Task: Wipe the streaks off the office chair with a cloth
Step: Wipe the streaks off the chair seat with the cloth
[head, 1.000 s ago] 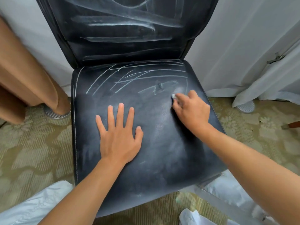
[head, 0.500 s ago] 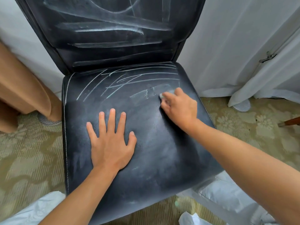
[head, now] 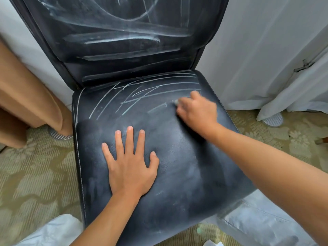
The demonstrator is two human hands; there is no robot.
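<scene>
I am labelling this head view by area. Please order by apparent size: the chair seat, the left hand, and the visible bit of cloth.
1. Chair seat, by far the largest.
2. Left hand, flat on the seat.
3. Cloth, only a small pale bit showing at the fingertips of the right hand; the rest is hidden.

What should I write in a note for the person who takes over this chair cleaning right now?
Left hand: flat on the seat, fingers spread, holding nothing.
Right hand: grips a small whitish cloth, mostly hidden, pressed on the seat's rear right.
Done: the front of the seat looks mostly free of streaks.
Left: white streaks across the rear of the seat, and the whole backrest.
</scene>
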